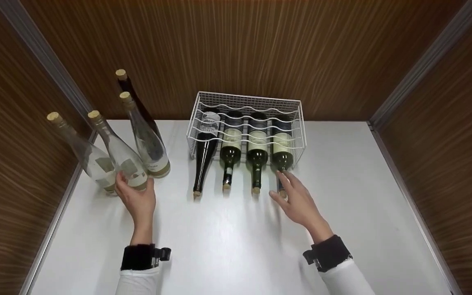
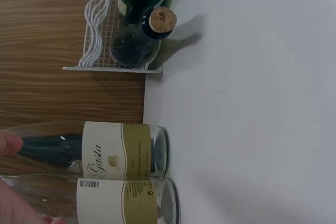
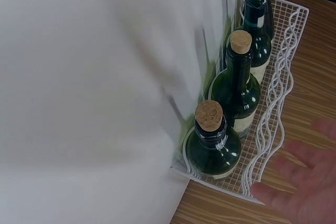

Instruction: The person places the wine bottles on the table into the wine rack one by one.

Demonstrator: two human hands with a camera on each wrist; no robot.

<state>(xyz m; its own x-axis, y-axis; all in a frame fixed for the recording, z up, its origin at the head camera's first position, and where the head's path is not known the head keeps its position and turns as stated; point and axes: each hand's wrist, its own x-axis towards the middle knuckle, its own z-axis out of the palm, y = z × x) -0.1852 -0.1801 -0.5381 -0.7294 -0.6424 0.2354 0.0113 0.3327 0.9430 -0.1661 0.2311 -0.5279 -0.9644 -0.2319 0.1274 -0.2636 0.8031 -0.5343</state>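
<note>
We see a left hand [image 1: 137, 200] around a clear bottle [image 1: 119, 149], left of the rack [image 1: 249, 96] — whether gripping, we can't tell — and a right hand [image 1: 298, 201] splayed; likely a grasp, next needing steady lifting.

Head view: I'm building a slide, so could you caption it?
Left hand at a clear standing bottle, right hand by four corked bottles lying in a white wire rack.

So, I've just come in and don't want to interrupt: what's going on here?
A person's left hand is at the lower part of a clear bottle; whether it grips, I can't tell. The right hand is open near a white wire rack. Four corked bottles lie in the rack, and four standing bottles, that one included, are to its left.
</note>
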